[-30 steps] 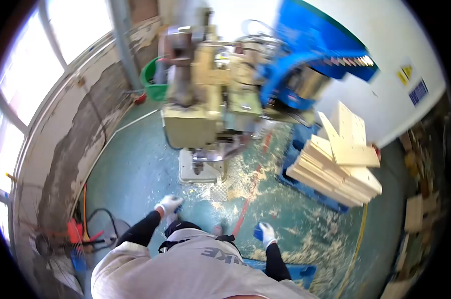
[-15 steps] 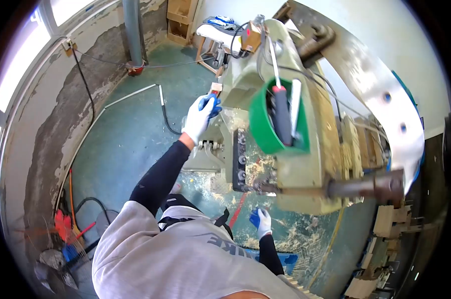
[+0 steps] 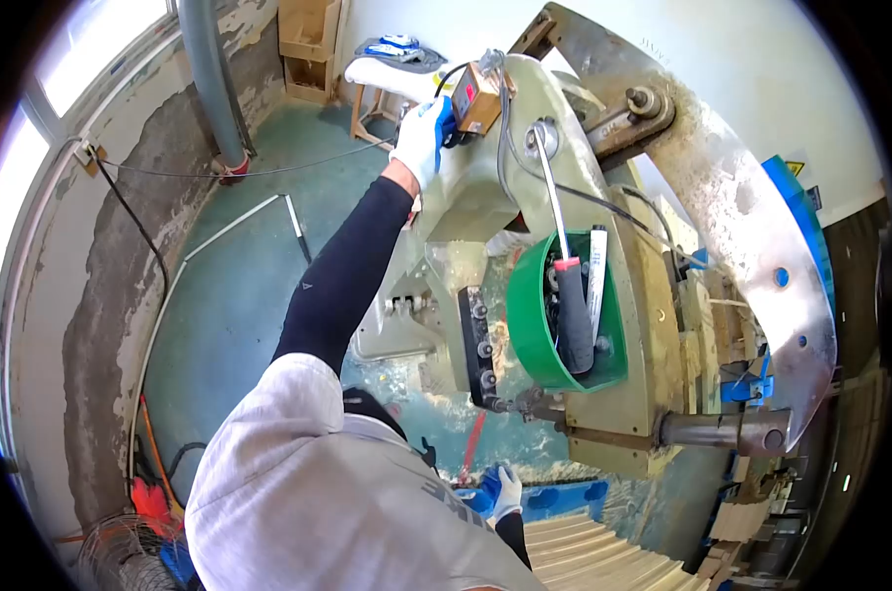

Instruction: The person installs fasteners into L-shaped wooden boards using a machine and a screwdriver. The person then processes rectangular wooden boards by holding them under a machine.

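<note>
My left hand (image 3: pixel 424 140), in a white glove with a blue palm, reaches forward to the left side of a small orange-brown control box (image 3: pixel 478 99) on top of the pale green machine (image 3: pixel 554 118). Its fingers are curled against the box's side, by a dark part; what they grip is hidden. My right hand (image 3: pixel 506 491), gloved the same way, hangs low with loosely parted fingers and holds nothing visible. It is near a blue slotted piece (image 3: pixel 554 500) and a stack of pale wooden strips (image 3: pixel 603 552).
A green bin (image 3: pixel 528 320) on the machine holds a red-and-black-handled screwdriver (image 3: pixel 572 315) and a white marker (image 3: pixel 596 266). A large curved metal arm (image 3: pixel 731 187) spans the right. A grey pipe (image 3: pixel 212 84) and cables stand left; a white-topped stool (image 3: pixel 387 77) is behind.
My left hand has moved up and forward, from a small red-buttoned box to the control box. My right hand has dropped lower, and the wooden strips have come into view.
</note>
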Tool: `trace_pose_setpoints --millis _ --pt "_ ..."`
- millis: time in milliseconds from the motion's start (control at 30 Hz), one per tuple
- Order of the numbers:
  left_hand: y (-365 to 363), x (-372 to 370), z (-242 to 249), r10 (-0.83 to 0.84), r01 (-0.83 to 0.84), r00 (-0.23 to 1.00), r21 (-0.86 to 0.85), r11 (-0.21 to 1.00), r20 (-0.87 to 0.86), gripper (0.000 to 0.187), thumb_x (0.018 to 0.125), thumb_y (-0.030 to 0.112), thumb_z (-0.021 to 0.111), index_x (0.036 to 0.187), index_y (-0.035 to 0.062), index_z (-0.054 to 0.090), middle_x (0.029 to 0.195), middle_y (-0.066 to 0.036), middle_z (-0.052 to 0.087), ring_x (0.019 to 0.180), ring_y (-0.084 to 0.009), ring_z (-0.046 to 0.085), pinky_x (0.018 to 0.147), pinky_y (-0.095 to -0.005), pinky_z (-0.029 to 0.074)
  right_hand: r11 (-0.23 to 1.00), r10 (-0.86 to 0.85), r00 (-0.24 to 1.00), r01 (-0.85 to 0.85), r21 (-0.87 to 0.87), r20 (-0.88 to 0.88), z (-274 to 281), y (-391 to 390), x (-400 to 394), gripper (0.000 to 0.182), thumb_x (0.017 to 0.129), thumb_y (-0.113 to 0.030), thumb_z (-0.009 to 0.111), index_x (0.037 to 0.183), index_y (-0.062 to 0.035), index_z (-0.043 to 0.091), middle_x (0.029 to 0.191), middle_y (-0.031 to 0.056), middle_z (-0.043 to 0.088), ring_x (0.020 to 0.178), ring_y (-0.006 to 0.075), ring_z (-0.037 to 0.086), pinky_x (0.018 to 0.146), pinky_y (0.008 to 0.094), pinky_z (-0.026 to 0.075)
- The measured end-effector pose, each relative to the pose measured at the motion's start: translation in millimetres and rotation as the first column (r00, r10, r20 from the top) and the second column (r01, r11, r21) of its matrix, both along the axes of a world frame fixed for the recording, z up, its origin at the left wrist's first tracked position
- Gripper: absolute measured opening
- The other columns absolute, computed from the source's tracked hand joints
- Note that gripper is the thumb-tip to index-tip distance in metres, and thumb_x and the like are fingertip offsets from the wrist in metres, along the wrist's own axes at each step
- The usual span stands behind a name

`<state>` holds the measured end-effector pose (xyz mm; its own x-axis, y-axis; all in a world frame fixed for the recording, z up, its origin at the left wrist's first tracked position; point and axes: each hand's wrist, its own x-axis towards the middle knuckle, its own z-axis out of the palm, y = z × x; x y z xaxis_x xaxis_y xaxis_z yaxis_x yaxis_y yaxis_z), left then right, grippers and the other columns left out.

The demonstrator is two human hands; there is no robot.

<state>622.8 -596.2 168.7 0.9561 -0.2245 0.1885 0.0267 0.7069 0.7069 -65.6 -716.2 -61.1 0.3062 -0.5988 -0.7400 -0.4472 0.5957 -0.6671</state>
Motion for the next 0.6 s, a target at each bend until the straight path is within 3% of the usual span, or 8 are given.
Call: trace_pose_setpoints --millis 33,100,200,300,433,467,567,600 --pt "1.8 5.3 -6.2 -0.078 0.072 0.996 -0.141 0.987 -0.038 0.015 0.096 0.024 0.062 0.091 0.0111 0.067 0.073 0.004 0.058 0.061 -0.0071 0.048 0.055 -0.0251 0.036 1.0 0.0 0.999 0.0 -0.005 0.049 -6.5 3.9 -4.8 0.021 0.098 -0.021 0.061 0.114 -0.0078 0.06 0.093 0.0068 0.068 0.08 0.0216 0.069 0.067 0.0359 0.058" --pt "-0.3 4.7 -16.0 0.052 -0.074 0.98 0.112 0.991 0.19 0.012 0.094 0.02 0.065 0.094 0.0089 0.068 0.073 0.003 0.06 0.061 -0.0075 0.049 0.055 -0.0244 0.038 0.999 -0.049 0.999 0.049 -0.003 0.013 -9.9 14.0 -6.6 0.02 0.099 -0.021 0.06 0.113 -0.0077 0.06 0.093 0.0069 0.068 0.079 0.0212 0.069 0.067 0.0358 0.058" --pt "-8.0 9.0 -12.6 -0.055 0.048 0.992 -0.063 0.997 -0.112 0.016 0.093 0.017 0.068 0.105 0.0061 0.068 0.082 0.001 0.065 0.063 -0.0088 0.054 0.056 -0.0247 0.041 0.989 -0.144 0.987 0.145 -0.012 0.064 1.8 35.5 10.8 0.021 0.099 -0.02 0.061 0.115 -0.0081 0.059 0.094 0.0072 0.068 0.079 0.0213 0.069 0.068 0.036 0.059" --pt "0.4 15.3 -9.5 -0.184 0.177 0.97 -0.055 0.983 -0.158 0.02 0.097 0.022 0.063 0.11 0.0061 0.063 0.086 -0.003 0.066 0.067 -0.015 0.06 0.059 -0.0297 0.046 0.982 -0.184 0.983 0.184 -0.038 0.003 0.0 61.3 25.3 0.019 0.098 -0.02 0.061 0.114 -0.0093 0.06 0.091 0.0067 0.068 0.073 0.0203 0.068 0.063 0.0355 0.058" --pt "34.4 22.2 -11.1 -0.395 0.395 0.917 -0.023 0.918 -0.046 0.035 0.098 0.022 0.062 0.127 0.0047 0.055 0.103 -0.008 0.069 0.084 -0.0184 0.067 0.074 -0.0313 0.054 0.987 -0.162 0.986 0.162 -0.011 0.026 -16.4 84.0 61.4 0.016 0.098 -0.023 0.061 0.108 -0.0097 0.059 0.089 0.0048 0.067 0.071 0.0212 0.068 0.059 0.0357 0.056" --pt "47.8 10.3 6.0 -0.402 0.399 0.904 -0.051 0.916 -0.144 0.037 0.098 0.022 0.061 0.13 0.0044 0.052 0.111 -0.01 0.068 0.092 -0.0197 0.068 0.08 -0.032 0.055 0.985 -0.169 0.984 0.171 -0.028 0.057 -5.4 94.1 85.0 0.018 0.098 -0.023 0.061 0.111 -0.0091 0.059 0.092 0.0055 0.067 0.074 0.0213 0.069 0.062 0.0359 0.057" --pt "69.4 8.3 -25.6 -0.207 0.196 0.978 0.205 0.959 0.032 0.032 0.099 0.023 0.06 0.125 0.0047 0.056 0.109 -0.01 0.069 0.092 -0.0171 0.068 0.081 -0.0306 0.054 0.983 -0.173 0.978 0.179 -0.041 0.115 17.5 115.2 128.2 0.025 0.099 -0.022 0.06 0.119 -0.0075 0.059 0.099 0.0067 0.068 0.082 0.0214 0.069 0.07 0.0364 0.058" --pt "77.6 1.9 -32.4 -0.222 0.221 0.975 0.243 0.945 -0.022 0.03 0.099 0.024 0.061 0.122 0.0048 0.058 0.107 -0.01 0.07 0.091 -0.0161 0.068 0.081 -0.03 0.054 0.982 -0.177 0.976 0.183 -0.037 0.125 19.6 120.5 133.2 0.027 0.099 -0.022 0.06 0.121 -0.007 0.059 0.101 0.0071 0.068 0.085 0.0214 0.069 0.073 0.0366 0.058"
